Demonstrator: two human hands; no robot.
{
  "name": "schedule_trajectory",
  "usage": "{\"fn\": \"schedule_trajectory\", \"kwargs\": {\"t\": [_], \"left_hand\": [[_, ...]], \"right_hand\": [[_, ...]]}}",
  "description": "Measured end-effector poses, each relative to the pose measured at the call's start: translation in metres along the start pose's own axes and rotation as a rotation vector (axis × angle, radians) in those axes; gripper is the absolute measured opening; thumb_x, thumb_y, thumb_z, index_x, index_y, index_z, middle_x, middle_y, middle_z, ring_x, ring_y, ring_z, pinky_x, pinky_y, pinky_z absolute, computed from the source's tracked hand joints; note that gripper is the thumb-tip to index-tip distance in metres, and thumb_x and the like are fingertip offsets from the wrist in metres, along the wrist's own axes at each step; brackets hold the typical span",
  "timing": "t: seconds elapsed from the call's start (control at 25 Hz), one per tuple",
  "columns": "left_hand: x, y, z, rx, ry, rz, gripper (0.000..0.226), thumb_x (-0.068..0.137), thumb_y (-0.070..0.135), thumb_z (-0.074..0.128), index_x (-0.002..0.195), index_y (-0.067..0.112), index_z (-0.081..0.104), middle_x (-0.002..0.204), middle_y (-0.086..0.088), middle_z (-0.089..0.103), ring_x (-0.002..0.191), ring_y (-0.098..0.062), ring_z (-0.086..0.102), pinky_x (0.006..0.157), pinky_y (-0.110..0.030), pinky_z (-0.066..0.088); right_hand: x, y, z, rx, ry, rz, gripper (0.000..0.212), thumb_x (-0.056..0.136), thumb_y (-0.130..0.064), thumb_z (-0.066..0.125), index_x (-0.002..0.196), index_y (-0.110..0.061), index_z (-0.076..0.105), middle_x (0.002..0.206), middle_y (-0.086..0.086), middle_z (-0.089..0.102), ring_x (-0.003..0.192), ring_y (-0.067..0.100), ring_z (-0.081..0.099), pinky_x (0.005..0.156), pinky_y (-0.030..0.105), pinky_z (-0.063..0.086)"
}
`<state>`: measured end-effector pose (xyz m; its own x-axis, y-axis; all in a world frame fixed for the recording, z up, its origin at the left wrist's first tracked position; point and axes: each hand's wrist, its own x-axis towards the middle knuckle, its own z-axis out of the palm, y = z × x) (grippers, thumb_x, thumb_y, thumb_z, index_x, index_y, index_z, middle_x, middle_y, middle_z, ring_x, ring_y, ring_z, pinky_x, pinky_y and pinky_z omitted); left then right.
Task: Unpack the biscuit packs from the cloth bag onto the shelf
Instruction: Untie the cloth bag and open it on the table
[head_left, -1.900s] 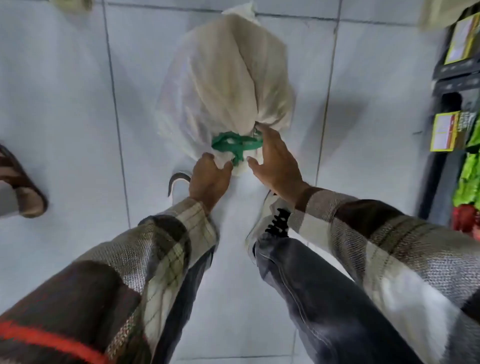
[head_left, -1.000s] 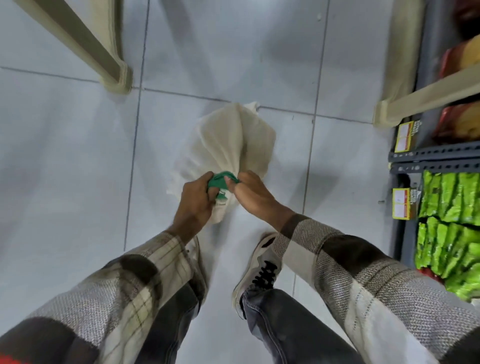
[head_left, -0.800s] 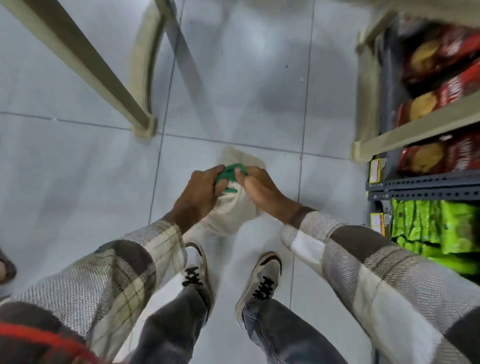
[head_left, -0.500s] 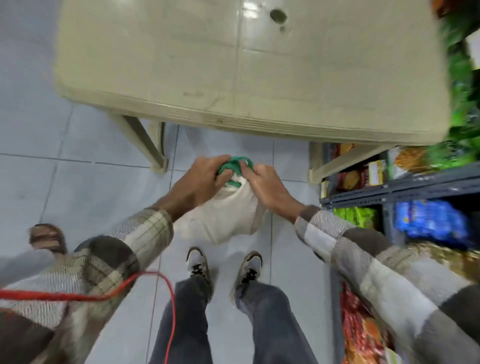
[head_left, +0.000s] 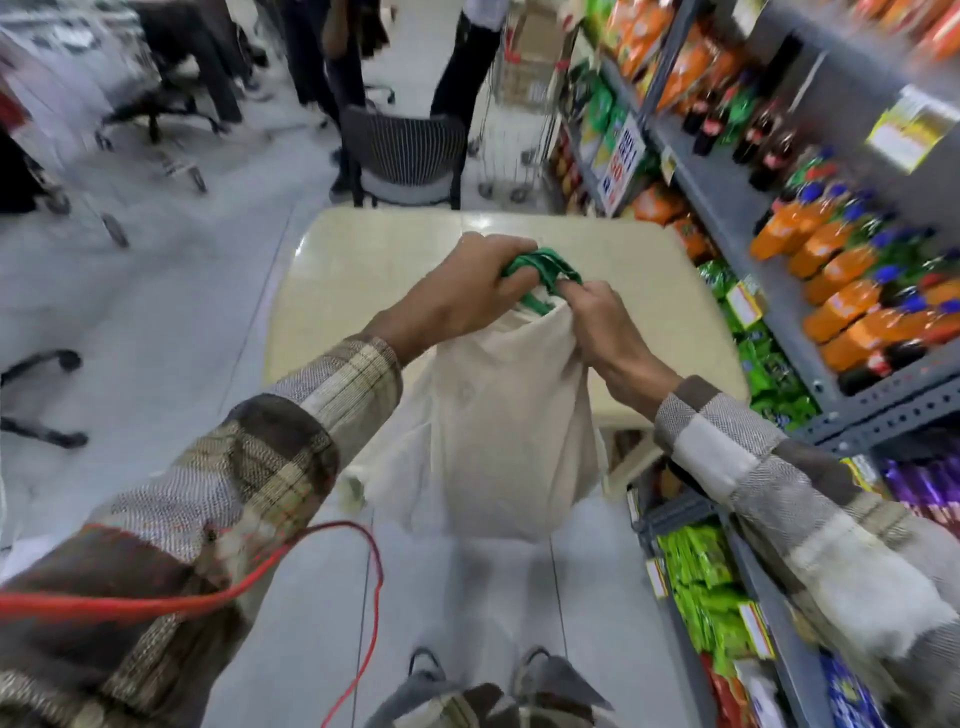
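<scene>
The cream cloth bag (head_left: 511, 426) hangs in the air in front of me, its mouth bunched together. Both hands hold it by its green handles (head_left: 543, 270). My left hand (head_left: 462, 296) grips them from the left, my right hand (head_left: 597, 322) from the right. The bag's upper part is level with the near edge of a beige plastic table (head_left: 363, 270). The biscuit packs are hidden inside the bag. The grey metal shelf (head_left: 727, 208) runs along my right side.
The shelf holds orange drink bottles (head_left: 841, 280), green snack packs (head_left: 701, 597) and orange packets. A dark chair (head_left: 405, 150) stands beyond the table, and people's legs stand farther back. A red cable (head_left: 311, 545) hangs by my left sleeve. Office chair bases sit at the left.
I have stood up and lifted the bag from the floor to table height. The view swung from the floor tiles up to the table, shelf and aisle.
</scene>
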<state>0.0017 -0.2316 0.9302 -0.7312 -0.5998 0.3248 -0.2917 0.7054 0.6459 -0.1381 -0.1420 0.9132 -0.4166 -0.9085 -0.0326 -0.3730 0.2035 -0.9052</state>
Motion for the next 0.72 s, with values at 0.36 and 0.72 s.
{"fn": "schedule_trajectory", "kwargs": {"t": [0.36, 0.72], "left_hand": [[0.095, 0.020, -0.058, 0.062, 0.040, 0.085, 0.028, 0.092, 0.012, 0.051, 0.070, 0.029, 0.052, 0.062, 0.002, 0.058, 0.053, -0.012, 0.046, 0.052, -0.024, 0.037], [0.198, -0.035, -0.037, 0.134, 0.153, -0.026, 0.033, 0.093, 0.013, 0.052, 0.066, 0.031, 0.046, 0.060, 0.010, 0.053, 0.054, -0.009, 0.047, 0.053, -0.020, 0.036]], "right_hand": [[0.083, -0.057, -0.034, 0.083, 0.087, -0.126, 0.034, 0.081, -0.052, 0.046, 0.074, -0.019, 0.055, 0.064, 0.005, 0.045, 0.058, 0.022, 0.040, 0.058, 0.042, 0.029], [0.212, -0.043, -0.051, 0.077, 0.076, -0.150, 0.036, 0.097, -0.031, 0.049, 0.065, -0.016, 0.051, 0.063, -0.002, 0.047, 0.060, 0.015, 0.041, 0.057, 0.034, 0.029]]}}
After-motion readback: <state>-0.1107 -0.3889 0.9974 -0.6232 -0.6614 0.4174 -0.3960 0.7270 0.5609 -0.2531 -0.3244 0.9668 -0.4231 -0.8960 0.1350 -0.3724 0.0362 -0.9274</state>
